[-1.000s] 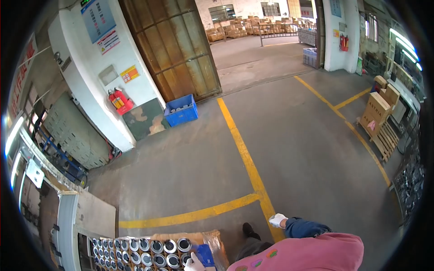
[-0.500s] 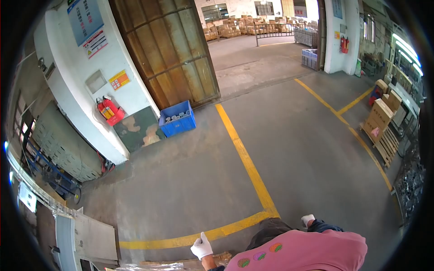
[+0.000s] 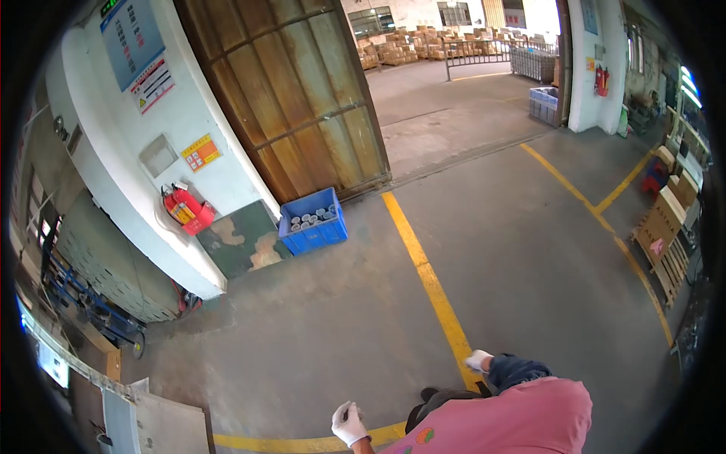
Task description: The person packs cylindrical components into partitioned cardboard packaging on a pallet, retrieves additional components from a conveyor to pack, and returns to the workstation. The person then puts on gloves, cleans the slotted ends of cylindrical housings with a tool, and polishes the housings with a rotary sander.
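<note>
My left hand [image 3: 349, 425], in a white glove, is held low in front of my body above the floor. Its fingers are curled in, and a small dark spot shows between them; whether that is an object or shadow I cannot make out. My right hand [image 3: 478, 360], also white-gloved, reaches forward over the yellow floor line [image 3: 435, 291]. Its fingers are blurred and partly turned away, so their pose is unclear. Neither hand touches anything else that I can see. A pink garment [image 3: 507, 420] covers my front, with dark blue sleeves at the arms.
A blue crate [image 3: 314, 236] holding several round parts stands by a rusty metal door [image 3: 302, 98]. Fire extinguishers [image 3: 187, 209] hang on the white pillar. Cartons [image 3: 659, 221] sit on a wooden pallet [image 3: 671, 268] at right. A pale panel [image 3: 172, 424] stands at lower left.
The view has shifted forward and turned left, so the crate looks nearer and the pallet sits further right. My right hand has swung forward; the left hand's raised thumb is now folded in.
</note>
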A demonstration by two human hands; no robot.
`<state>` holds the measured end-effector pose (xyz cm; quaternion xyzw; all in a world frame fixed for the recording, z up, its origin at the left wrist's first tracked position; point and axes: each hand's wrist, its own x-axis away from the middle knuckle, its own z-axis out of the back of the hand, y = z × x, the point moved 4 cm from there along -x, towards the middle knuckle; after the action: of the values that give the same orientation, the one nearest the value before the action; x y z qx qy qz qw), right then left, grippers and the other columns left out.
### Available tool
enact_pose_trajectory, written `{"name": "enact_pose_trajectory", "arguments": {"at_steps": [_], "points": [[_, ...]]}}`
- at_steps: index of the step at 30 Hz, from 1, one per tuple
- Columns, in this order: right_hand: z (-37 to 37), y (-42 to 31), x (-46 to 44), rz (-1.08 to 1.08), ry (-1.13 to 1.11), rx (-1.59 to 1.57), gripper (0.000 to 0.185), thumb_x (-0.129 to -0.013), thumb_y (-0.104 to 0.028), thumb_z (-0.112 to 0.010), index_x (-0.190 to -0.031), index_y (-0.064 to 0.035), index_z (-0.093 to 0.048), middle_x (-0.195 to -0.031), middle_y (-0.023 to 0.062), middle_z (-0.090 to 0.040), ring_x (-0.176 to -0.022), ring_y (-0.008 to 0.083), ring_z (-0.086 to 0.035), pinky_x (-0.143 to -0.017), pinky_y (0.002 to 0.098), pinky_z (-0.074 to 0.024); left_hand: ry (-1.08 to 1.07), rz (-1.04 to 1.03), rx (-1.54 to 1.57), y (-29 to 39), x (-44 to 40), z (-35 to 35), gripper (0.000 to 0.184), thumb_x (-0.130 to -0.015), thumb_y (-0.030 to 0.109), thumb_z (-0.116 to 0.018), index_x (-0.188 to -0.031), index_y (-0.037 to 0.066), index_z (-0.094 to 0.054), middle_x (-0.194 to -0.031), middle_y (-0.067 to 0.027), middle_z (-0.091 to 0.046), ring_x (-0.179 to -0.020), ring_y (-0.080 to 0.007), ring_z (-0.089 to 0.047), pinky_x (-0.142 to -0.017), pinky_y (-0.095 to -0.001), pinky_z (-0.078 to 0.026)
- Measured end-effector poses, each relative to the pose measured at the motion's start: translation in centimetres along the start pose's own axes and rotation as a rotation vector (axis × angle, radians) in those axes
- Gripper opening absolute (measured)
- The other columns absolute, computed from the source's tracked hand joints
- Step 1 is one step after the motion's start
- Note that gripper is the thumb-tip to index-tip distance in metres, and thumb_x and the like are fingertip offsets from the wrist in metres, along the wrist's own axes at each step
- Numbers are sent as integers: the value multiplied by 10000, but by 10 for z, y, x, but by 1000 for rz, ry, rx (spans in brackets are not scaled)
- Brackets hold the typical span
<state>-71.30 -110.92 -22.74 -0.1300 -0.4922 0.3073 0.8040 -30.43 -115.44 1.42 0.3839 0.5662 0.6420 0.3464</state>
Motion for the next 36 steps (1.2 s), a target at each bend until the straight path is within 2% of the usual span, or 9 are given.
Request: {"name": "enact_pose_trajectory", "arguments": {"at_steps": [2, 4, 6, 10, 13, 16, 20, 29, 36], "points": [[1, -129, 13, 281, -253, 316, 545, -832, -553, -559, -804, -27, -702, -712, 71, -662, -638, 209, -627, -616, 351, -489, -11, 89, 75, 25, -17, -23, 60, -814, -9, -648, -862, -14, -613, -666, -72, -612, -552, -118, -567, -479, -239, -461], [-30, -223, 31, 501, -430, 195, 628, -849, -628, -479, -1092, -82, -670, -766, 99, -624, -683, 212, -575, -653, 365, -476, 17, 145, 184, 36, -36, -38, 65, -821, 8, -651, -858, 3, -599, -658, -72, -610, -547, -119, -564, -484, -244, -462], [-54, -304, 78, 701, -660, 95, 617, -897, -570, -467, -1364, -167, -476, -911, 78, -624, -758, 180, -582, -678, 317, -495, 48, 193, 304, 33, -52, -50, 76, -828, 26, -655, -855, 20, -584, -650, -72, -608, -542, -121, -562, -488, -250, -463], [-120, -375, 126, 887, -968, 65, 636, -902, -604, -465, -1318, -126, -512, -1105, 87, -633, -952, 166, -586, -785, 318, -495, 1, 263, 541, 17, -85, -72, 21, -821, 20, -619, -838, 30, -614, -740, -70, -638, -634, -175, -610, -552, -290, -507], [-132, -401, 147, 689, -844, -228, 557, -950, -502, -466, -1206, -22, -587, -1085, 85, -652, -1012, 198, -577, -933, 340, -413, 46, 305, 519, 2, -118, -61, 64, -786, -16, -608, -838, 8, -638, -770, -89, -650, -670, -202, -631, -596, -307, -530], [-130, -433, 144, 666, -626, -256, 555, -936, -512, -484, -1113, -11, -643, -1033, 106, -674, -994, 196, -590, -906, 346, -434, -167, 332, 488, 14, -154, -64, 78, -793, -15, -594, -846, -7, -651, -827, -110, -656, -741, -216, -642, -666, -339, -541], [-141, -485, 108, 554, -300, -86, 591, -877, -544, -545, -1047, 12, -656, -992, 216, -671, -950, 355, -633, -829, 401, -468, -345, 393, 622, 22, -211, -68, 208, -881, 45, -534, -1061, -24, -611, -1026, -98, -637, -936, -214, -618, -825, -327, -501], [-198, -605, 75, 596, -134, -306, 478, -897, -463, -539, -1087, -39, -651, -1032, 212, -655, -973, 354, -612, -862, 374, -455, -616, 356, 519, 99, -316, -52, 417, -988, 269, -471, -1321, 18, -471, -1246, -61, -536, -1134, -166, -531, -940, -311, -438], [-244, -680, 66, 638, -112, -223, 579, -888, -509, -542, -1036, 41, -645, -951, 227, -671, -897, 363, -635, -797, 398, -468, -516, 493, 508, 115, -374, -29, 561, -960, 463, -470, -1399, 119, -404, -1324, -13, -487, -1226, -144, -449, -1017, -334, -344]]}}
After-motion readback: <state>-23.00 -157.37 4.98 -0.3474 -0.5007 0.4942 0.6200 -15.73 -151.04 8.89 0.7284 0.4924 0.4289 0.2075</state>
